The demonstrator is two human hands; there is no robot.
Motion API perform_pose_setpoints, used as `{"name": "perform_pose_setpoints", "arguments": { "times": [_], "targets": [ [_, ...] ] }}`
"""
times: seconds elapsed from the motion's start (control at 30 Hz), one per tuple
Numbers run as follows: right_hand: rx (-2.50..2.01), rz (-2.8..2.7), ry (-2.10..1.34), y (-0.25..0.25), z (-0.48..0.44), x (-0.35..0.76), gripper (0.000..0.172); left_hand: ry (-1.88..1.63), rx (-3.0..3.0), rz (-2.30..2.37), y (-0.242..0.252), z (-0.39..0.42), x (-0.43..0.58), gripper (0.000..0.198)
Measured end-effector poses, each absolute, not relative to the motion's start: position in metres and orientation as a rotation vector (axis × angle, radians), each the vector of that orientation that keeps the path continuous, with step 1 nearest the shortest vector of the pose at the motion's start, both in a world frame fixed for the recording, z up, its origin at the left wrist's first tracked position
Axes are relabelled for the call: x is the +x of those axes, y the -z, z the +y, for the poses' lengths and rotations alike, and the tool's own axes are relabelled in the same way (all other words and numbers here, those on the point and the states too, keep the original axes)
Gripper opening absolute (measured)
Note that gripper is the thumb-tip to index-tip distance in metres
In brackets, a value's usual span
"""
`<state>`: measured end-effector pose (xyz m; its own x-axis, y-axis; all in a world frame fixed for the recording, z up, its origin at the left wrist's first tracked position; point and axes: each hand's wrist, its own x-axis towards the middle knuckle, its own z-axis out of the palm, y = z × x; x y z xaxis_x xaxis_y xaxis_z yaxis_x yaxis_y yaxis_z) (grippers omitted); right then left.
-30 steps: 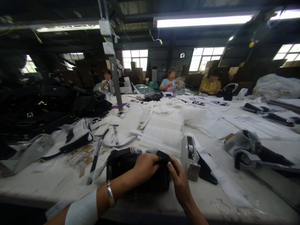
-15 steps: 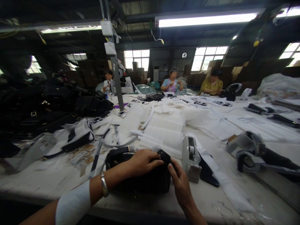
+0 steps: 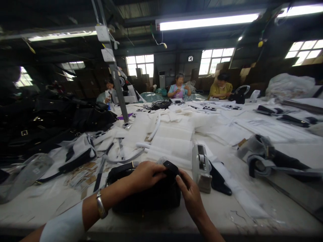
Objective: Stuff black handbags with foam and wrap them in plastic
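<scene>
A small black handbag (image 3: pixel 151 198) lies on the white table (image 3: pixel 222 215) right in front of me. My left hand (image 3: pixel 145 174) rests on its top with the fingers curled over a black flap at the bag's upper right corner. My right hand (image 3: pixel 190 196) meets it from the right, thumb and fingers pinching the same flap. A metal bangle sits on my left wrist, above a white sleeve cover.
A grey tape dispenser (image 3: pixel 200 168) stands just right of the bag. White wrapping sheets (image 3: pixel 174 141), straps and paper tags (image 3: pixel 83 173) litter the table. Black bags (image 3: pixel 50 124) pile up at the left. A wrapped strap bundle (image 3: pixel 267 158) lies right. Three people sit at the far end.
Both hands stay on the bag's top flap, with only small finger shifts. My view has swung slightly, so everything sits a little further left in the picture.
</scene>
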<state>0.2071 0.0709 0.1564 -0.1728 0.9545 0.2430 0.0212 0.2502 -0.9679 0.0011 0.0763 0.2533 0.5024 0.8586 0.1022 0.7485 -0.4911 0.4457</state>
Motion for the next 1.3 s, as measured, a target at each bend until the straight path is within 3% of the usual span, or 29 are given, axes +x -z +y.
{"name": "perform_pose_setpoints", "arguments": {
  "times": [0.2,0.33,0.57,1.07,1.3],
  "targets": [
    [-0.960,-1.463,-1.128,-0.160,0.070,0.207,0.042,-0.470,2.402,1.341,-0.245,0.078,0.003,0.021],
    [-0.954,-1.461,-1.123,-0.161,0.069,0.207,0.042,-0.504,2.369,1.366,-0.242,0.082,0.004,0.032],
    [-0.926,-1.459,-1.124,-0.166,0.069,0.207,0.038,-0.481,2.387,1.479,-0.245,0.079,0.006,0.021],
    [-0.945,-1.429,-1.113,-0.165,0.069,0.204,0.036,-0.139,2.799,1.483,-0.236,0.079,0.017,0.013],
    [-0.972,-1.437,-1.089,-0.158,0.070,0.204,0.040,0.018,3.121,1.209,-0.232,0.072,0.012,0.013]
  ]
}}
